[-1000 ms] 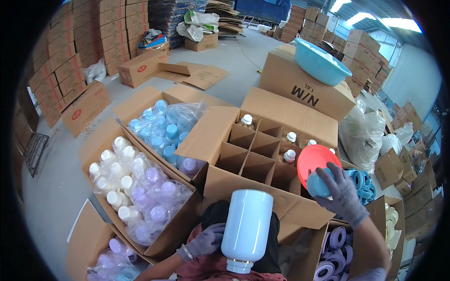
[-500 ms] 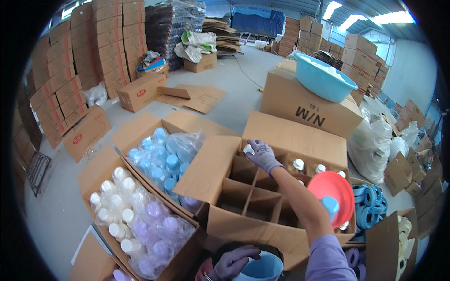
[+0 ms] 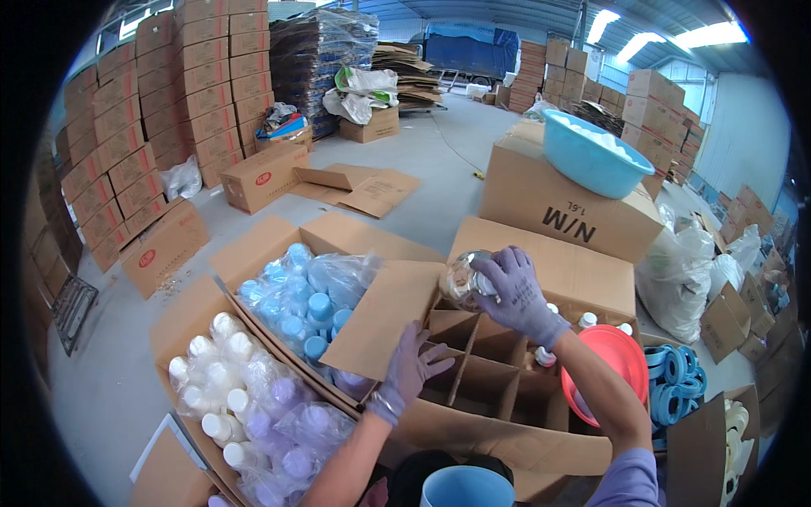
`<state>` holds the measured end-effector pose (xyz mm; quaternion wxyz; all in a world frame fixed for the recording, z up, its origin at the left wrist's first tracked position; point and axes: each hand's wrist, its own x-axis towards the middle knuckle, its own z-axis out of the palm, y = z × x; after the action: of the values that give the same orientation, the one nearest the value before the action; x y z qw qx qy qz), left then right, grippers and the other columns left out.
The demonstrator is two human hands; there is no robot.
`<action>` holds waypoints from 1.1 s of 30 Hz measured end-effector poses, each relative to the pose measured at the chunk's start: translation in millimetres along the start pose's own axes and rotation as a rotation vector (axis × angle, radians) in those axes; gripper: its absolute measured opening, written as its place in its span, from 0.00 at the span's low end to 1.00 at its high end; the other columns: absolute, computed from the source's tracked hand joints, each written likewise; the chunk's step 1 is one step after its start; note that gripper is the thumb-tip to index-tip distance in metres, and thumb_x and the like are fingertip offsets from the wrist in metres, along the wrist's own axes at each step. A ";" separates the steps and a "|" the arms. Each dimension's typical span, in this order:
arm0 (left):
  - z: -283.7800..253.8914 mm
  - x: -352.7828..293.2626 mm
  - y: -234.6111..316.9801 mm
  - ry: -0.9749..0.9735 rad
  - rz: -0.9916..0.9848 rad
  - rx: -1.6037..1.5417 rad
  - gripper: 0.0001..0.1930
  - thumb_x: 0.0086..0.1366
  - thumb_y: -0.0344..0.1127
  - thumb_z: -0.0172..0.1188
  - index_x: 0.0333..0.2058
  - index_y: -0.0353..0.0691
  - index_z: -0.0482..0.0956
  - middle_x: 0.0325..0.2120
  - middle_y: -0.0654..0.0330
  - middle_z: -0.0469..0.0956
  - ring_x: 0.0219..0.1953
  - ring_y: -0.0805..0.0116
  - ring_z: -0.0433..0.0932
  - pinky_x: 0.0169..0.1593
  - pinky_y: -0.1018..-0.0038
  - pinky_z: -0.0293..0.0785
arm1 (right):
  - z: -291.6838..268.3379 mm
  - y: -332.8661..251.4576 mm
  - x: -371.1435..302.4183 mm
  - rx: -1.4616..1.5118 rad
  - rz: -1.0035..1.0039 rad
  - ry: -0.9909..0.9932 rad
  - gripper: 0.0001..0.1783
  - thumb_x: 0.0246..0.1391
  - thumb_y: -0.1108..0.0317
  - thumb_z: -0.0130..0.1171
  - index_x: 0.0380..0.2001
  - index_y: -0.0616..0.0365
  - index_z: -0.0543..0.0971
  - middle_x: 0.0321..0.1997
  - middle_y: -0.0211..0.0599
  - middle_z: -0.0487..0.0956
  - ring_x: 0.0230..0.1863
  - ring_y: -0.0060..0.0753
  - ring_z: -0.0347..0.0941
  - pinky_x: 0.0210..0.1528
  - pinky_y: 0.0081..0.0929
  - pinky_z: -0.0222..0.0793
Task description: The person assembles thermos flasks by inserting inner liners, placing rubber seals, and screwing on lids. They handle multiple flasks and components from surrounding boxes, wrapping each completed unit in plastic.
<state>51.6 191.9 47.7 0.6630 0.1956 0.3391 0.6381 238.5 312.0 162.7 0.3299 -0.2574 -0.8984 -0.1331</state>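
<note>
My gloved right hand (image 3: 519, 291) is closed around a shiny, silvery glass bottle (image 3: 460, 281), tilted above the far left of a divided cardboard carton (image 3: 507, 439). My left hand (image 3: 412, 369), also in a grey-purple glove, has its fingers spread beside the carton's raised left flap (image 3: 382, 317). It holds nothing. Cardboard dividers (image 3: 492, 378) split the carton into cells, several of them bare at the front. White-capped bottles (image 3: 587, 320) stand along the back right cells. A red plastic dish (image 3: 610, 348) rests over the right side, partly behind my right forearm.
At left, open cartons hold bagged light-blue caps (image 3: 320, 308) and white and purple caps (image 3: 239, 400). A light-blue container (image 3: 469, 490) sits at the lower edge. Blue rings (image 3: 676, 380) lie at right. Behind, a blue basin (image 3: 591, 160) tops a large closed carton (image 3: 562, 190).
My right hand has lifted the silvery bottle out of the far left cell. My left hand has risen from beside the light-blue container to the carton's left flap. The view has shifted slightly.
</note>
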 end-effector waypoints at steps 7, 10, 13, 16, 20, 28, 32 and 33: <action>11.4 -21.5 -13.9 -0.505 -0.147 -0.250 0.43 0.67 0.69 0.45 0.67 0.39 0.57 0.62 0.52 0.67 0.65 0.54 0.64 0.69 0.56 0.61 | -114.9 -118.4 -82.8 0.004 -0.383 0.145 0.28 0.44 0.57 0.64 0.50 0.54 0.76 0.45 0.46 0.72 0.44 0.47 0.72 0.59 0.55 0.69; -11.7 -34.2 6.4 -0.351 -0.039 -0.041 0.31 0.68 0.52 0.55 0.62 0.36 0.66 0.58 0.55 0.70 0.61 0.62 0.68 0.67 0.65 0.62 | -130.8 -140.6 -135.8 0.121 -0.453 0.019 0.29 0.48 0.54 0.65 0.54 0.49 0.76 0.51 0.46 0.71 0.48 0.43 0.71 0.62 0.54 0.67; 19.3 -79.9 38.2 -0.384 0.262 0.472 0.30 0.63 0.43 0.64 0.60 0.34 0.68 0.55 0.58 0.73 0.56 0.68 0.71 0.62 0.72 0.67 | -139.6 -146.5 -205.2 0.450 -0.097 -0.162 0.33 0.50 0.55 0.65 0.58 0.54 0.72 0.58 0.52 0.70 0.55 0.53 0.69 0.66 0.53 0.61; 25.9 -140.8 29.3 -0.475 0.267 0.930 0.38 0.54 0.43 0.69 0.61 0.34 0.66 0.56 0.55 0.71 0.60 0.65 0.68 0.65 0.69 0.63 | -135.9 -191.1 -286.3 0.639 0.434 -0.201 0.39 0.50 0.55 0.65 0.62 0.62 0.66 0.64 0.58 0.63 0.65 0.61 0.60 0.68 0.54 0.55; -53.1 -236.3 -6.9 -0.243 0.224 1.084 0.37 0.55 0.40 0.72 0.60 0.33 0.65 0.54 0.52 0.71 0.58 0.62 0.70 0.62 0.66 0.66 | -130.5 -275.8 -398.3 0.732 0.484 -0.235 0.39 0.51 0.58 0.64 0.64 0.62 0.65 0.67 0.61 0.61 0.69 0.60 0.58 0.70 0.55 0.52; -133.1 -317.8 -78.4 -0.343 0.401 1.692 0.27 0.61 0.42 0.64 0.59 0.43 0.72 0.57 0.53 0.74 0.59 0.56 0.72 0.64 0.59 0.65 | -125.2 -288.2 -303.6 1.329 0.606 -0.050 0.45 0.59 0.43 0.54 0.67 0.67 0.55 0.69 0.58 0.56 0.71 0.56 0.54 0.72 0.44 0.48; -106.2 -300.0 -70.5 -0.360 0.422 1.495 0.25 0.62 0.42 0.64 0.57 0.43 0.74 0.56 0.54 0.75 0.59 0.57 0.73 0.63 0.60 0.66 | -130.9 -251.8 -225.5 1.183 0.311 -0.143 0.53 0.42 0.49 0.74 0.66 0.61 0.59 0.67 0.51 0.62 0.67 0.49 0.60 0.69 0.39 0.55; -105.5 -296.8 -69.3 -0.369 0.421 1.491 0.25 0.62 0.42 0.64 0.57 0.43 0.74 0.56 0.54 0.75 0.58 0.57 0.73 0.63 0.60 0.66 | -134.7 -249.9 -212.2 1.169 0.292 -0.185 0.53 0.40 0.52 0.76 0.65 0.60 0.60 0.66 0.50 0.63 0.66 0.49 0.62 0.68 0.39 0.57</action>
<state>40.4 -124.5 -14.1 0.2683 0.7503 0.5172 0.3124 309.5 -30.6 105.6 0.3519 -0.1648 -0.8031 0.4516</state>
